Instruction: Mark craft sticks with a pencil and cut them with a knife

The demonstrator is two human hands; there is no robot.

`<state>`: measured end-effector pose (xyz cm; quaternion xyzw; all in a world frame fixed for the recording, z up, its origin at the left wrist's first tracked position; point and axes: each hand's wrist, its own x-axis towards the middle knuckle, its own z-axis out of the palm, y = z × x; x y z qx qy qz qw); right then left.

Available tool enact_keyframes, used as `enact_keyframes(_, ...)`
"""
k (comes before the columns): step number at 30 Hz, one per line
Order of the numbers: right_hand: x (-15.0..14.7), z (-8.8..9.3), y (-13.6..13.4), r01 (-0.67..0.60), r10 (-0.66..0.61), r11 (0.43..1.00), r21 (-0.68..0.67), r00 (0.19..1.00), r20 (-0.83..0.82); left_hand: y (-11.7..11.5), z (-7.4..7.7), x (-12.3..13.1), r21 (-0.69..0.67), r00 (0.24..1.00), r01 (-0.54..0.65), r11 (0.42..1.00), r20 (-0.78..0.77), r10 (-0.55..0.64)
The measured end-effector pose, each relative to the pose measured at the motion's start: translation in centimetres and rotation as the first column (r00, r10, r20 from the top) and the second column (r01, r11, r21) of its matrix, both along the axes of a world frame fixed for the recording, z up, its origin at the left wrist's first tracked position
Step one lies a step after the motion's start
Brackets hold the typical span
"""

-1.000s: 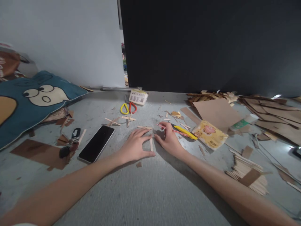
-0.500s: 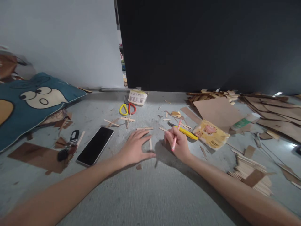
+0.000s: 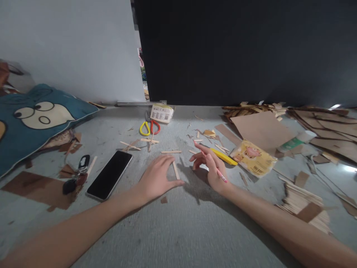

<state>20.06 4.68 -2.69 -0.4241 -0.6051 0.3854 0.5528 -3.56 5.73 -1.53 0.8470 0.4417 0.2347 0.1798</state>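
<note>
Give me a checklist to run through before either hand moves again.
1. Pink pencil held in right hand: ok.
2. Wooden stick lying between left hand's thumb and fingers: ok.
3. Left fingertips pressing that stick: cannot tell.
4. Yellow cutter well away from right hand: not ok, right beside it.
5. Cutter's blade retracted: cannot tell, hidden.
6. Phone clear of left hand: ok.

My left forearm (image 3: 95, 223) and right forearm (image 3: 273, 216) are bare along all the length that shows, slim and smooth in outline, broader toward the near side of the table (image 3: 178, 238) and tapering to narrow wrists (image 3: 136, 195). My left hand (image 3: 156, 176) and right hand (image 3: 214, 171) are bare too, with slender fingers (image 3: 164, 160) that end in rounded tips; the nails are too blurred to make out.
</note>
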Motion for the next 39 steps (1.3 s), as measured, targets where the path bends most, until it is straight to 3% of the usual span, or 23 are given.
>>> enact_keyframes(5,-0.2,0.7,0.1,-0.085,0.083,0.995,-0.059,0.996,-0.043,0.2,-0.1,0.0,0.029,1.000,0.010,1.000,-0.002,-0.010)
enact_keyframes(9,-0.3,0.6,0.2,-0.149,0.152,0.980,-0.132,0.988,0.014,0.4,-0.4,-0.1,0.047,0.999,0.046,0.998,-0.018,-0.046)
enact_keyframes(20,-0.3,0.9,0.4,-0.356,0.374,0.899,-0.255,0.927,0.023,0.1,-0.2,-0.1,0.054,0.997,0.068,0.996,-0.050,-0.065)
enact_keyframes(24,-0.2,0.6,0.6,-0.343,0.364,0.899,-0.271,0.931,0.031,0.0,0.0,-0.1,0.054,0.994,0.084,0.995,-0.079,-0.080)
enact_keyframes(31,0.0,1.4,0.2,-0.357,0.403,0.909,-0.216,0.885,0.232,-0.2,0.4,0.2,0.048,0.994,0.091,0.995,-0.065,-0.087)
enact_keyframes(39,0.2,1.5,0.4,-0.379,0.436,0.892,-0.248,0.866,0.245,0.0,0.4,0.0,0.020,0.984,0.112,0.993,-0.141,-0.108)
